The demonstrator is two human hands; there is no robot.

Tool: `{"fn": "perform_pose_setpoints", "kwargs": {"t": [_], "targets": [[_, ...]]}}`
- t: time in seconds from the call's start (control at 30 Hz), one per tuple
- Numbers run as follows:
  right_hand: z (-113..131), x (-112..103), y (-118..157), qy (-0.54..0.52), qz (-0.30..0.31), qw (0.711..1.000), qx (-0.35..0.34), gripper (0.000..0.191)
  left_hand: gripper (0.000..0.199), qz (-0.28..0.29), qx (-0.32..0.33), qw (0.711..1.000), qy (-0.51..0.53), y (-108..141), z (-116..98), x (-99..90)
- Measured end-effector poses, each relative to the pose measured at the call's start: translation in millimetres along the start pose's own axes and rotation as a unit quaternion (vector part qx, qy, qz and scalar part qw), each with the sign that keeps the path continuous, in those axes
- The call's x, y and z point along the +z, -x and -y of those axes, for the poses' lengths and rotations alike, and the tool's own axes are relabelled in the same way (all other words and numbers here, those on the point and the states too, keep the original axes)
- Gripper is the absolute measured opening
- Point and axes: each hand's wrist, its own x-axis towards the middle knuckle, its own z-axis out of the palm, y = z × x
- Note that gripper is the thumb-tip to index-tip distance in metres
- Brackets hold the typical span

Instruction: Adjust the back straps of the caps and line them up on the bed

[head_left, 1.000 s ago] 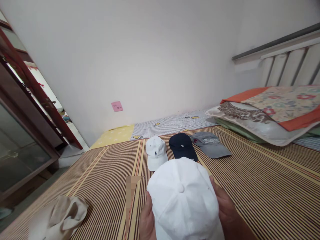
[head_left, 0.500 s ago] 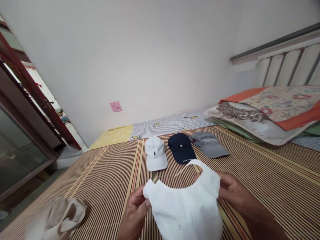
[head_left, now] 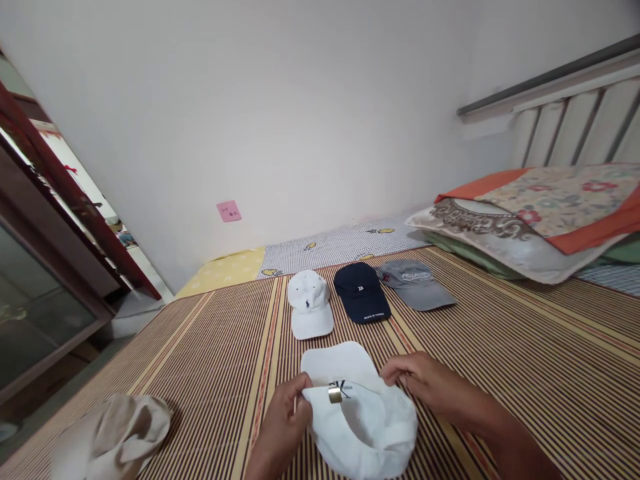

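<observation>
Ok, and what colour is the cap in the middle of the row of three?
Navy blue, with small white markings; the head view shows it best.

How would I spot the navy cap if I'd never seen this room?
Find the wall, then the striped mat below it. Near the mat's far edge, the navy cap lies between a white cap and a gray cap. It is the darkest, with small white lettering on its brim.

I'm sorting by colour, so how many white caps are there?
2. The near white cap is between the left hand and right hand; the far white cap sits on the mat, left of the navy cap.
</observation>
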Motion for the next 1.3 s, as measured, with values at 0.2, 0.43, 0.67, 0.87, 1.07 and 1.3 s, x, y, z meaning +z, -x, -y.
{"fn": "perform_pose_setpoints", "kwargs": {"t": [0.2,0.43,0.67,0.87,1.07,1.3], "targets": [[52.8,-6.8,10.6,0.015,0.026,0.999,0.024,0.033,0.014,0.016,-0.028,0.996,-0.085,12.5,-20.5,-11.2],[78.9,-1.4,27.4,0.064,0.060,0.989,0.121,0.032,0.010,0.050,-0.045,0.986,-0.150,18.4,-33.1,-14.0],[84.3,15.4,26.5,0.092,0.090,0.986,0.106,0.027,0.018,0.066,-0.045,0.996,-0.029,15.3,-14.9,-11.3],[79.4,5.7,26.3,-0.039,0.092,0.994,0.039,0.029,0.029,0.074,-0.027,0.996,0.050,12.7,-11.9,-14.9],[72.9,0.0,23.3,-0.252,0.085,0.964,0.019,0.039,0.032,0.102,-0.029,0.985,0.138,12.4,-9.8,-16.2],[68.5,12.6,15.2,-0.310,0.088,0.947,0.006,0.047,0.024,0.126,0.014,0.974,0.186,12.0,-14.6,-14.2]]}}
